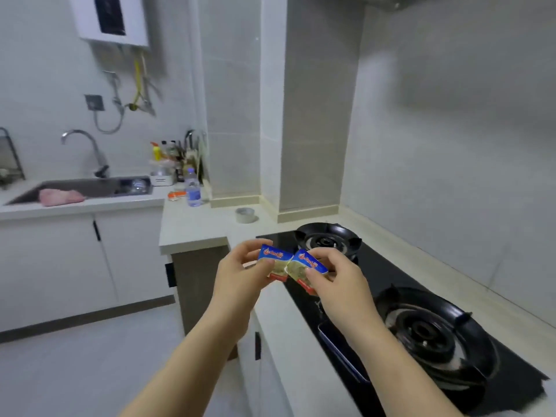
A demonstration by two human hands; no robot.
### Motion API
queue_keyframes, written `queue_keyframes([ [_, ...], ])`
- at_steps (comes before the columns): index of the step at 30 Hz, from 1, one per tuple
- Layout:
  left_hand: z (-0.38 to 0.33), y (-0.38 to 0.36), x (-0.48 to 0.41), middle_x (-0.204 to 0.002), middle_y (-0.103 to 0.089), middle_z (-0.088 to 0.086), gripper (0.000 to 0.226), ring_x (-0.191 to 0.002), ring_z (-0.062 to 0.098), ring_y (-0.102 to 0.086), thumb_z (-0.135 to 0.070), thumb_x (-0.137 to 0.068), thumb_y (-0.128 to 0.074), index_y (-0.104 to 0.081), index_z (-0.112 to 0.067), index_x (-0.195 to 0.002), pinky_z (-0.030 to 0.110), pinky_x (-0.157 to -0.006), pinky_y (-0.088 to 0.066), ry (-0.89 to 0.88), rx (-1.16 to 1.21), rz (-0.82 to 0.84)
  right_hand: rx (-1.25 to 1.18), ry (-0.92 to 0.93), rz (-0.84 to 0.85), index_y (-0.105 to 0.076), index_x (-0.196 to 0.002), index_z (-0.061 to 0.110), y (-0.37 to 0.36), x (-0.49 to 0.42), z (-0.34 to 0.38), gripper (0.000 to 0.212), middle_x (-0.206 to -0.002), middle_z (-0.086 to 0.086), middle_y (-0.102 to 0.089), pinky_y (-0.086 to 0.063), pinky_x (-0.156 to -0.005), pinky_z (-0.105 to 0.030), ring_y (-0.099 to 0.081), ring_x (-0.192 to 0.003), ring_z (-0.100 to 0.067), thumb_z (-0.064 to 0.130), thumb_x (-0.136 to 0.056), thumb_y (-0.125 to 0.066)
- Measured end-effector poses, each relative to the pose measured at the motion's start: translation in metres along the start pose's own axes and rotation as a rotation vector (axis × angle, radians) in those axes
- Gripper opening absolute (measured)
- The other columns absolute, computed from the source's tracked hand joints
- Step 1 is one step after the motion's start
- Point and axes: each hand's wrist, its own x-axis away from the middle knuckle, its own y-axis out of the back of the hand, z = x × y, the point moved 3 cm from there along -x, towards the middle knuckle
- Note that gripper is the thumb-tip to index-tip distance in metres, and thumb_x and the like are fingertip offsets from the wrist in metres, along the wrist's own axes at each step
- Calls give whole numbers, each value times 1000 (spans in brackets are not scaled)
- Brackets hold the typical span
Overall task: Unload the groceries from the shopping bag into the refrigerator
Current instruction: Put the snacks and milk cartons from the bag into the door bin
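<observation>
The left hand pinches the left packet between its thumb and curled fingers. The right hand pinches the right packet the same way. Both little packets are blue on top with a red strip at the bottom, and they touch each other in the middle. They are up in the air, over the left edge of the black stove. The stove has a far burner and a near burner. On the white counter past the hands sits a roll of tape. Farther left stands a water bottle. At the far left is a sink with a tap over it. A pink cloth lies at the sink's near edge.
</observation>
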Motion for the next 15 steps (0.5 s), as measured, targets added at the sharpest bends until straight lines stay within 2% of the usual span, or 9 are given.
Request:
queue_keyframes([
  [3,-21,68,10,-97,-65,8,22,-89,22,-68,2,-87,-58,-61,-17,-98,26,-66,-58,-33,3,-122,-47,71,117,-57,-103,27,-59,1,34,21,-98,9,-62,-52,-64,-16,-62,-87,-6,10,-90,-57],
  [5,-35,114,22,-101,-64,11,21,-88,22,-68,2,-88,-57,-60,-15,-99,22,-62,-57,-58,13,-204,-80,119,208,-56,-103,29,-101,8,57,21,-99,10,-60,-52,-63,-16,-61,-90,-7,12,-91,-57],
  [10,-74,238,65,-106,-61,15,19,-91,24,-67,1,-89,-56,-61,-14,-99,23,-65,-58,-148,-28,-394,-168,204,417,-56,-109,26,-216,43,118,21,-94,18,-55,-53,-63,-13,-60,-88,-4,14,-92,-56],
  [15,-117,351,115,-104,-61,14,18,-88,23,-66,1,-89,-56,-61,-15,-97,20,-61,-56,-231,-94,-578,-282,257,599,-53,-105,27,-325,89,183,20,-95,12,-58,-53,-65,-14,-61,-86,-6,12,-93,-54],
])
